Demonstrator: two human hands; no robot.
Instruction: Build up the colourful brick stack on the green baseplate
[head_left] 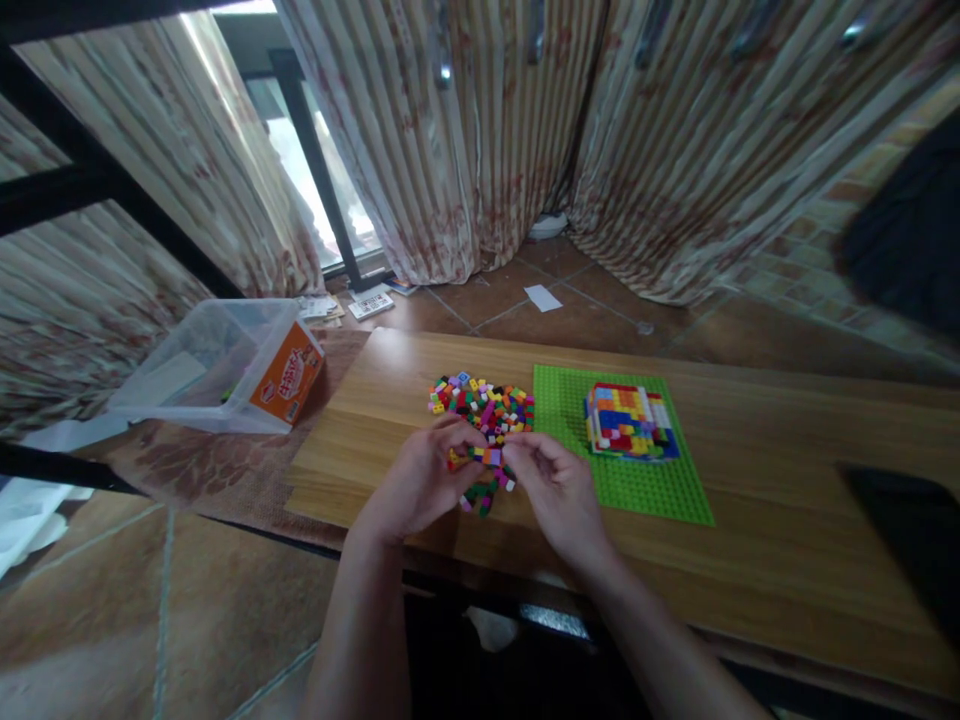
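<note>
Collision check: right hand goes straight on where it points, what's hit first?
Past the short brick row between the hands, probably the loose brick pile; depth is unclear, and the left hand sits close.

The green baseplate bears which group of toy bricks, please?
The large assembled block; the loose pile lies on the table, and the short row is held.
</note>
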